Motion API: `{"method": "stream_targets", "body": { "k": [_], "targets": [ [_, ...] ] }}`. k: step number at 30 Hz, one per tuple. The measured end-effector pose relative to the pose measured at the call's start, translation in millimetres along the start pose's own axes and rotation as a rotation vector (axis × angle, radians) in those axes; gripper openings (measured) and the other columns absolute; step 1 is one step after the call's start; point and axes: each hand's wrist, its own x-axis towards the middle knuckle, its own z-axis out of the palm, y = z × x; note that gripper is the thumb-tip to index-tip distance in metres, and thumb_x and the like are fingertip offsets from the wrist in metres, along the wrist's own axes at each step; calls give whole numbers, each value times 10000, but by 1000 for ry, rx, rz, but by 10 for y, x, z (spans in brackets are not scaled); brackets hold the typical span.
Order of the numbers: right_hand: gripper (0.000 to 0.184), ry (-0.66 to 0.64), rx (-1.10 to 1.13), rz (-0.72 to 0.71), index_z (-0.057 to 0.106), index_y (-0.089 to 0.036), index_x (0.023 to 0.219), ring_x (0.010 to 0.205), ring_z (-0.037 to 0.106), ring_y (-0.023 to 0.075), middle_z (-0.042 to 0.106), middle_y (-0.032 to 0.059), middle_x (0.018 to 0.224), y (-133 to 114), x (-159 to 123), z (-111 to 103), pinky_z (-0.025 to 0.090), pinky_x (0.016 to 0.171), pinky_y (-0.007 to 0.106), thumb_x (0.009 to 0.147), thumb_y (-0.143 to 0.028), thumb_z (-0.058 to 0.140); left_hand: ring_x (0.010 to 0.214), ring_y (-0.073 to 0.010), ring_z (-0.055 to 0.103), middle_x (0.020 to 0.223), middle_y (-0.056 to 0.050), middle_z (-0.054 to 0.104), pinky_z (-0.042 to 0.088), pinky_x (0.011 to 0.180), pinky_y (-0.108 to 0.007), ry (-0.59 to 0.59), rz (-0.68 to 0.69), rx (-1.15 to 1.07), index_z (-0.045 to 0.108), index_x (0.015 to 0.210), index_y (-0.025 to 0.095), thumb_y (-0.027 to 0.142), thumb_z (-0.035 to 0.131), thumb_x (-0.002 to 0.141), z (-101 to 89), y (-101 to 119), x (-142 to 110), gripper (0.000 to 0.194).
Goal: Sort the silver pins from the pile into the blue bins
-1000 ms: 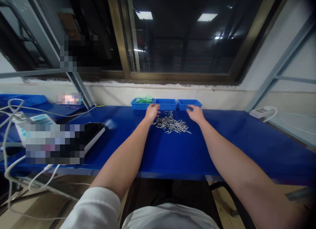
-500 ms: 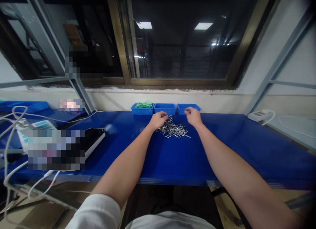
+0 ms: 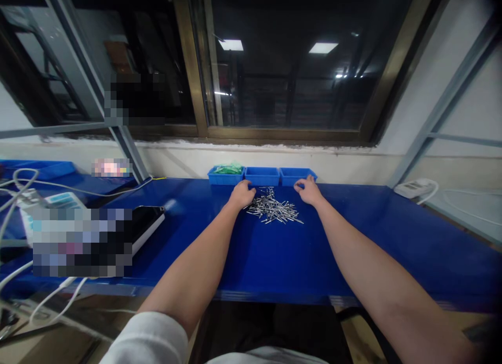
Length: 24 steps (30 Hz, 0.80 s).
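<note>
A loose pile of thin silvery metal pins [image 3: 274, 208] lies on the blue tabletop [image 3: 282, 259]; they could be rivets or nails. My left hand [image 3: 242, 195] is at the pile's left edge, thumb and fingers curved but apart, with nothing visible in it. To the right of the pile, my right hand [image 3: 308, 191] hovers by the front of the right blue bin [image 3: 288, 178], its thumb and fingers spread around a gap. Beside that bin stand a middle blue bin [image 3: 262, 177] and a left blue bin, which contains green plastic bags [image 3: 229, 168].
A dark-topped white device [image 3: 151, 220], partly blurred out, sits at the left with white cables [image 3: 74, 298]. A white power strip [image 3: 415, 187] lies at the far right. Grey metal posts [image 3: 129, 152] rise at both sides, and a window stands behind.
My left hand has drawn slightly left, off the pile's upper part, and its fingers have parted. My right hand has shifted slightly right and its fingers have spread.
</note>
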Motion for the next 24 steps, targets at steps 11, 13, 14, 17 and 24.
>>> {"method": "stream_targets", "body": {
  "k": [11, 13, 14, 17, 24],
  "targets": [
    [172, 120, 171, -194, 664, -168, 846, 860, 599, 183, 665, 71, 886, -225, -32, -108, 419, 847, 332, 754, -237, 537, 1138, -218, 456, 1235, -107, 503, 336, 957, -290, -102, 92, 213, 529, 1127, 137, 316, 470, 776, 74, -48, 4, 398],
    [211, 262, 237, -244, 656, -152, 896, 746, 602, 159, 665, 67, 809, -411, -91, -241, 446, 776, 307, 763, -256, 530, 1128, -218, 464, 1216, -108, 516, 336, 954, -291, -86, 104, 218, 541, 1104, 141, 309, 470, 776, 67, -34, -3, 375],
    [245, 355, 266, -281, 642, -146, 946, 717, 595, 151, 659, 66, 793, -523, -133, -326, 448, 759, 303, 770, -271, 526, 1124, -218, 467, 1209, -107, 520, 337, 952, -291, -78, 105, 220, 545, 1094, 144, 307, 469, 777, 62, -24, -9, 364],
    [400, 644, 368, -359, 484, -173, 1188, 688, 572, 138, 636, 57, 859, -898, -262, -607, 457, 699, 302, 819, -326, 469, 1102, -218, 484, 1189, -106, 530, 343, 942, -294, -68, 98, 227, 555, 1073, 156, 305, 470, 779, 54, 12, -35, 341],
    [426, 517, 318, -337, 467, -170, 1192, 867, 581, 190, 623, 106, 965, -1408, 11, -649, 441, 779, 332, 843, -406, 414, 1059, -237, 514, 1144, -111, 544, 378, 899, -321, -103, 93, 264, 573, 1054, 172, 316, 454, 778, 68, 35, -61, 334]
  ]
}}
